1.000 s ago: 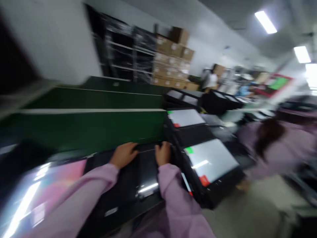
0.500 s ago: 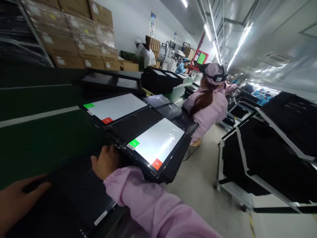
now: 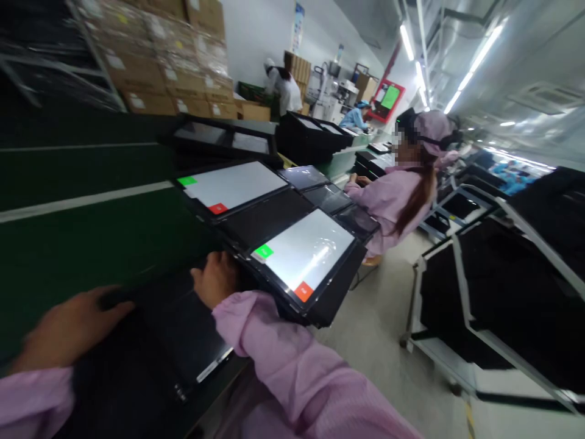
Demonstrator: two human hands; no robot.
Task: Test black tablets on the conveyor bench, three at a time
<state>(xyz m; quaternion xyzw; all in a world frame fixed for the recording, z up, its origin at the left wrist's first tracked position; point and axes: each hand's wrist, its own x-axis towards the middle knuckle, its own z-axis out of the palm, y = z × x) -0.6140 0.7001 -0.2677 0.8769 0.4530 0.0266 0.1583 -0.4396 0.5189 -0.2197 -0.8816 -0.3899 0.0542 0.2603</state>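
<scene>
A dark flat panel (image 3: 183, 332) lies in front of me at the edge of the green conveyor belt (image 3: 91, 238). My left hand (image 3: 68, 332) lies on its far left edge, fingers curled over the rim. My right hand (image 3: 214, 280) grips the panel's far right corner, fingers closed around it. Just right of that hand a lit white screen (image 3: 304, 250) with a green and a red patch sits tilted in a black holder. A second lit screen (image 3: 233, 186) sits behind it.
A co-worker in a pink coat (image 3: 393, 198) sits further along the line at dark panels (image 3: 326, 195). Black carts (image 3: 507, 292) stand on the right across the aisle. Cardboard boxes (image 3: 164, 55) are stacked at the back left. More people work in the distance.
The view swung right and then settled. Both hands stayed on the dark panel's far edge. The left hand has come further into view.
</scene>
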